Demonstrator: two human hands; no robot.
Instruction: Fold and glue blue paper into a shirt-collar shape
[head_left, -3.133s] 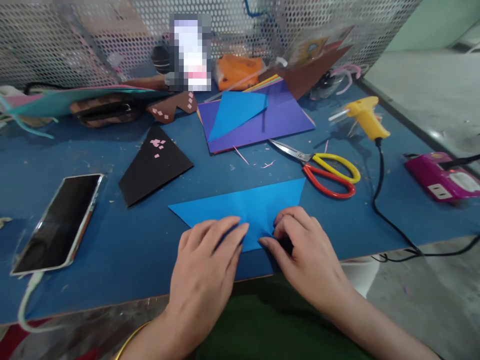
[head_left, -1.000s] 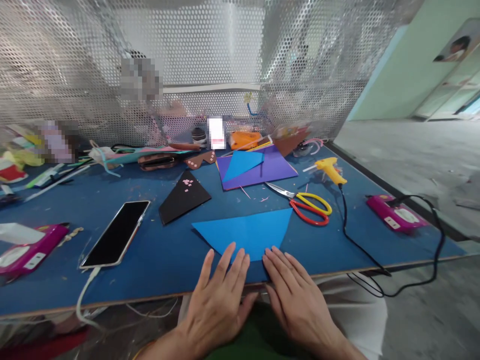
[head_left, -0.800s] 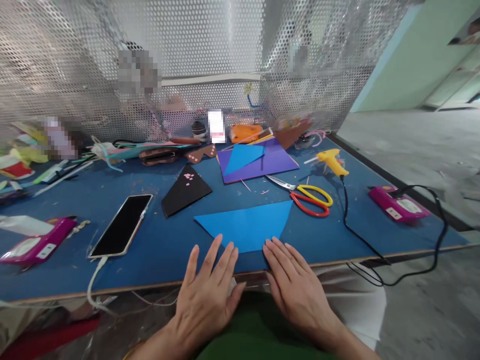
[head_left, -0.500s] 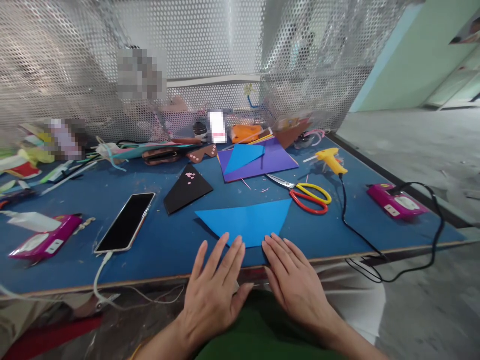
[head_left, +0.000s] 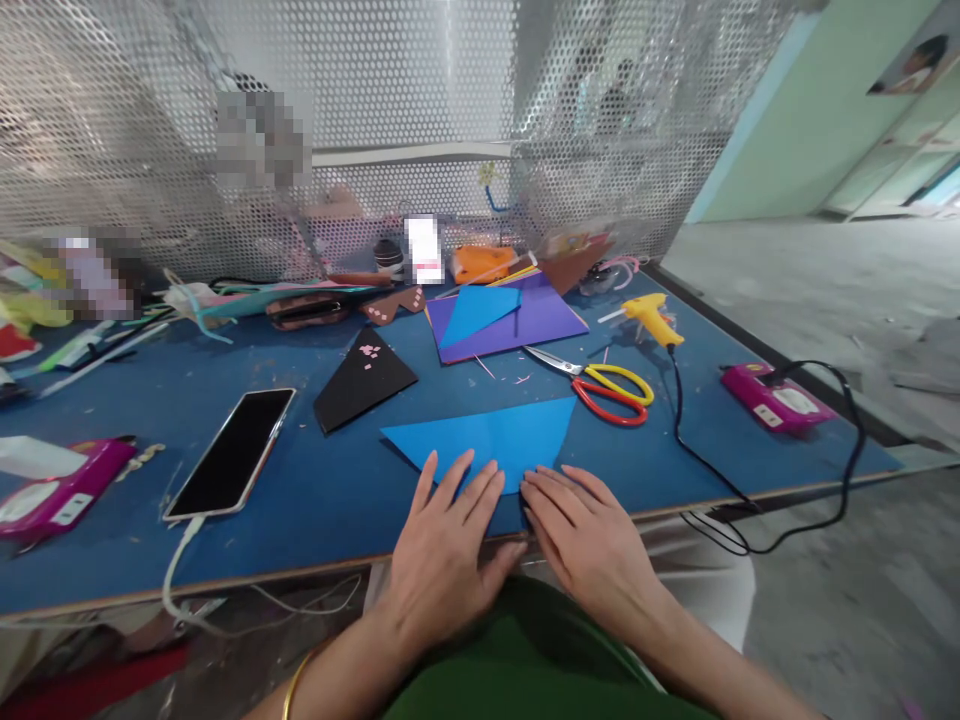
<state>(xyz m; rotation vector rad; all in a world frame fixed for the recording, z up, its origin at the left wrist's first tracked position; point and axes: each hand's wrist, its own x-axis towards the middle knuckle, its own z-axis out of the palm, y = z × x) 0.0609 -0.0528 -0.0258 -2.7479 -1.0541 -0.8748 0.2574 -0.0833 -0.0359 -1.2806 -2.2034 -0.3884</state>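
A sheet of blue paper (head_left: 480, 432), cut with slanting sides, lies flat near the front edge of the table. My left hand (head_left: 454, 530) rests palm down with its fingers stretched over the paper's lower left part. On the lower right edge lie the fingertips of my right hand (head_left: 585, 520), also flat and stretched out. Scissors (head_left: 611, 390) with one red and one yellow handle lie just beyond the paper's right corner. Left of the paper is a black folded piece (head_left: 364, 380) with small pink bits on it.
Purple sheets (head_left: 547, 315) with a smaller blue piece (head_left: 480, 308) lie farther back. A yellow glue gun (head_left: 652, 318) is at the right, its cord running to a magenta power strip (head_left: 780, 398). A phone (head_left: 232, 450) charges at the left. Craft materials line the mesh screen (head_left: 420, 90).
My left hand has shifted slightly right across the paper, closer to my right hand. The whole view has swung a little. The paper stays flat on the table.
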